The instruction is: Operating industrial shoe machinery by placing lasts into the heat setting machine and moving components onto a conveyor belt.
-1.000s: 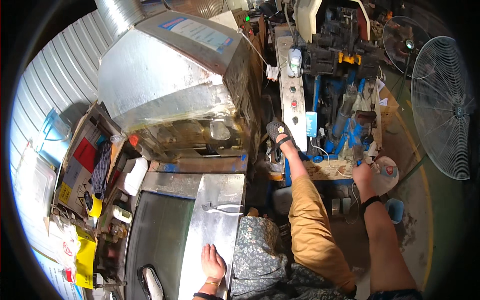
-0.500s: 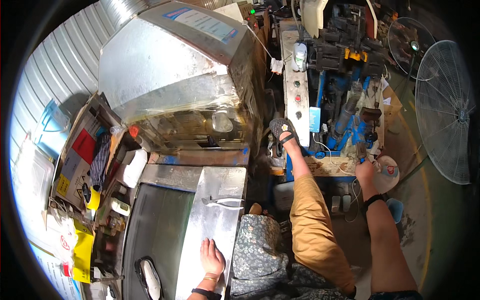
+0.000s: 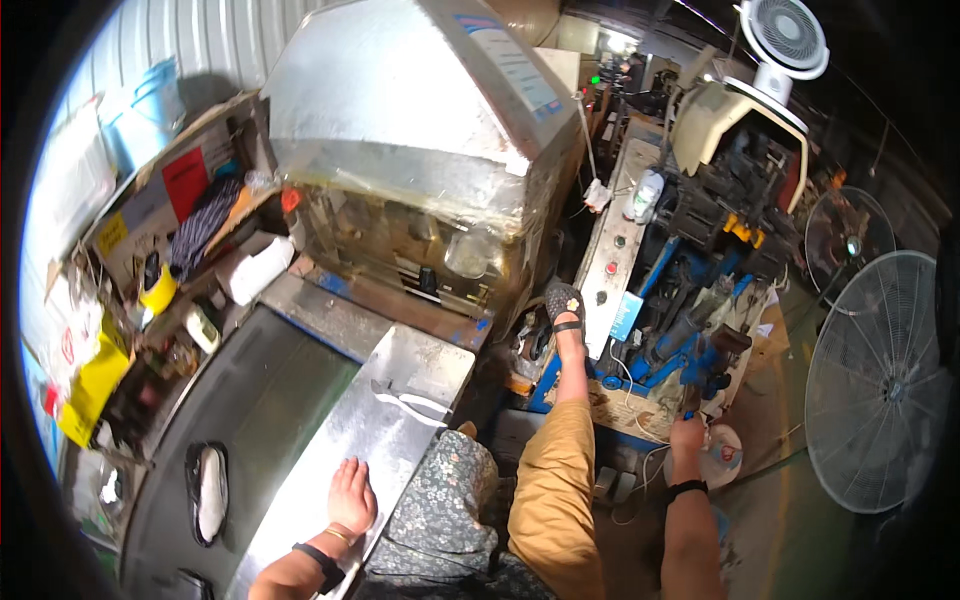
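My left hand (image 3: 352,497) lies flat on a shiny metal sheet (image 3: 325,440), fingers out, holding nothing. A pair of pincers (image 3: 412,404) with pale handles rests farther up that sheet. My right hand (image 3: 688,442) is closed around a blue handle (image 3: 688,414) at the near right corner of a blue and black machine (image 3: 680,335); its fingers are partly hidden. Left of the sheet, on a dark conveyor belt (image 3: 265,425), sits a black shoe (image 3: 222,462) with a pale filling. Part of a second dark shoe (image 3: 192,584) shows at the lower edge.
A metal-hooded box (image 3: 400,90) stands over the belt's far end. My sandalled foot (image 3: 566,312) is raised against the machine's wooden front, beside a button panel (image 3: 612,250). A large fan (image 3: 880,385) stands at right, near a white bucket (image 3: 722,455). Cluttered shelves (image 3: 165,270) line the left.
The view has turned and shifted, showing more of the room's far side. The shoe sits farther up in the picture and a second comes into view. Both hands keep their places.
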`<state>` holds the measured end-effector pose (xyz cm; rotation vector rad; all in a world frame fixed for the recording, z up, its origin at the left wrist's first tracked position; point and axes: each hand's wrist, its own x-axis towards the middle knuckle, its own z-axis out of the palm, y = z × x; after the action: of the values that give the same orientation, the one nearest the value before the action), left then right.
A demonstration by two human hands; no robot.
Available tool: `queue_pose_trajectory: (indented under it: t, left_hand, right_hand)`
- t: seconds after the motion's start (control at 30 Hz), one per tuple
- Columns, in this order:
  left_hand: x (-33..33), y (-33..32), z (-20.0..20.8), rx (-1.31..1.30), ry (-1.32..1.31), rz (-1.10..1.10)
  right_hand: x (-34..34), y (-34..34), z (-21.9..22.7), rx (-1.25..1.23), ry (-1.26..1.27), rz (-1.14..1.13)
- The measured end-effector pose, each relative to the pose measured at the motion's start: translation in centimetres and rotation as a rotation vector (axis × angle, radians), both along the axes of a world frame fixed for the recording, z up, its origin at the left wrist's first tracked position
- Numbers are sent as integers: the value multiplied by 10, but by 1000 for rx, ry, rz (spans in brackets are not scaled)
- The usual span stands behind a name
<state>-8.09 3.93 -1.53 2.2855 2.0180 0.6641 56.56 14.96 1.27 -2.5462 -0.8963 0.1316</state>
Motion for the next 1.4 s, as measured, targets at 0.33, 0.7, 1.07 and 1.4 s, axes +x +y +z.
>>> queue_pose_trajectory:
  t: [0.33, 0.7, 1.07, 1.4]
  left_hand:
    - [3, 5, 1, -3, -34, 31]
    - [3, -2, -1, -59, -41, 22]
    - [1, 9, 6, -30, -36, 16]
    - [-2, -4, -2, 65, -146, -10]
  right_hand:
    - [-16, 0, 34, -67, 68, -13]
    - [-20, -5, 31, -37, -5, -45]
    - [3, -2, 13, -18, 3, -5]
    - [70, -20, -44, -57, -396, 383]
